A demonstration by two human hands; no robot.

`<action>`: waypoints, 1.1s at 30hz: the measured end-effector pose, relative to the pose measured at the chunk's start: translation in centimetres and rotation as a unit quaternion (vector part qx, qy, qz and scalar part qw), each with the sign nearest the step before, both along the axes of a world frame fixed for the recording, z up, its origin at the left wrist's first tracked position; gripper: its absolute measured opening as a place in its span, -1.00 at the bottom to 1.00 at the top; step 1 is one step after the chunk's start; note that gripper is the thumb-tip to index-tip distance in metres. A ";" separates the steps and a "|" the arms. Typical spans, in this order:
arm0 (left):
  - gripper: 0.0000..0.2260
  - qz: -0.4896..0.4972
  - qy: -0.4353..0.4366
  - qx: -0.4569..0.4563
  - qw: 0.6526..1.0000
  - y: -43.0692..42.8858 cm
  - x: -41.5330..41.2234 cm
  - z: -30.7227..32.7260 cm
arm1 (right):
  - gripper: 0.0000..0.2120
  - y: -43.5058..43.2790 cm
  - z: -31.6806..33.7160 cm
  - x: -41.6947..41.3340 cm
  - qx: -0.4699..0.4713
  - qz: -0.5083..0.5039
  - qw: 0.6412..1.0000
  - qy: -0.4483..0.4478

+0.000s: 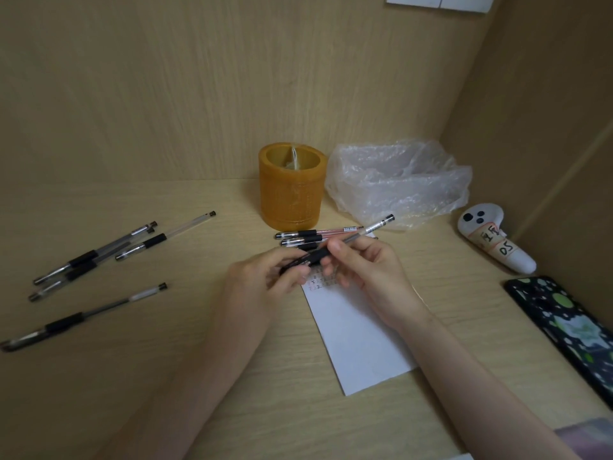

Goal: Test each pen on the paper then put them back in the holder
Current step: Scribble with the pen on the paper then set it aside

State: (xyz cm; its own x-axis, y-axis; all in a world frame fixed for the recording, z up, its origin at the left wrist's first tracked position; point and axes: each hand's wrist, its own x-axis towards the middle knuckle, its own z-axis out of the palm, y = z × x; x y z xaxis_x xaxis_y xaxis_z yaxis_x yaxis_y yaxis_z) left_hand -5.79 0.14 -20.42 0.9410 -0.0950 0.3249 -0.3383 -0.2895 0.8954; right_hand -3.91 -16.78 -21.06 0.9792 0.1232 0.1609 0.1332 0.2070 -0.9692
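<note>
In the head view, both hands meet over the far end of the sheet of white paper [360, 333] and share one black-gripped pen [313, 257]. The left hand [262, 277] has its fingers curled round the pen's tip end, while the right hand [365, 270] pinches the rubber grip and barrel between thumb and fingertips [335, 245]; the clear barrel runs up and to the right, past the right hand, to a black end cap near the plastic bag [401, 184]. The pen hangs just above the small scribbles at the paper's top. Just beyond the hands, a few more pens [300, 234], one with a pink barrel, lie side by side between the fingers and the amber pen holder [291, 190], which stands upright against the back wall, beside the crumpled bag. Whether the held pen touches those lying under it cannot be told. To the left, well apart from the hands, a loose group of three pens [109, 250] lies slanted on the wooden desk [185, 327], with a single pen [83, 317] nearer the front edge; bare wood lies between them and the left forearm. On the right, a white controller [487, 237] and a phone in a patterned case [564, 330] lie close to the side wall, narrowing the room there.
</note>
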 end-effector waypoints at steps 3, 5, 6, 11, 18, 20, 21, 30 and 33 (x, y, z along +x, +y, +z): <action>-0.72 0.004 0.026 -0.042 0.999 -0.1 -0.2 0.2 | -0.80 -0.2 -0.3 0.1 -0.015 0.004 1.000 -0.007; -0.67 -0.002 0.047 -0.074 0.996 -0.2 -0.4 0.3 | -0.79 -0.2 -0.4 0.1 -0.025 0.010 1.000 -0.009; -0.65 -0.008 0.055 -0.084 0.995 -0.3 -0.4 0.3 | -0.78 -0.3 -0.4 0.1 -0.027 0.014 0.999 -0.009; -0.66 -0.016 0.063 -0.075 0.995 -0.3 -0.6 0.4 | -0.82 -0.3 -0.5 0.1 -0.024 0.026 0.999 -0.019; -0.72 -0.006 0.059 -0.017 0.998 -0.4 0.3 -0.1 | -0.80 0.3 -0.7 0.2 -0.026 -0.007 1.000 -0.001; -0.75 0.007 0.042 0.001 0.999 -0.4 0.6 -0.1 | -0.72 0.3 -0.4 0.3 0.002 -0.032 0.999 0.010; -0.76 0.016 0.029 0.023 0.999 -0.4 0.7 -0.2 | -0.66 0.0 -0.2 0.4 0.030 -0.049 0.998 0.017; -0.76 0.083 -0.009 0.145 0.986 0.8 0.9 -0.4 | -0.93 -1.9 0.1 1.3 0.112 -0.128 0.985 0.037; -0.72 0.113 -0.020 0.163 0.980 1.4 1.1 -0.3 | -0.91 -2.1 0.3 1.4 0.116 -0.140 0.983 0.037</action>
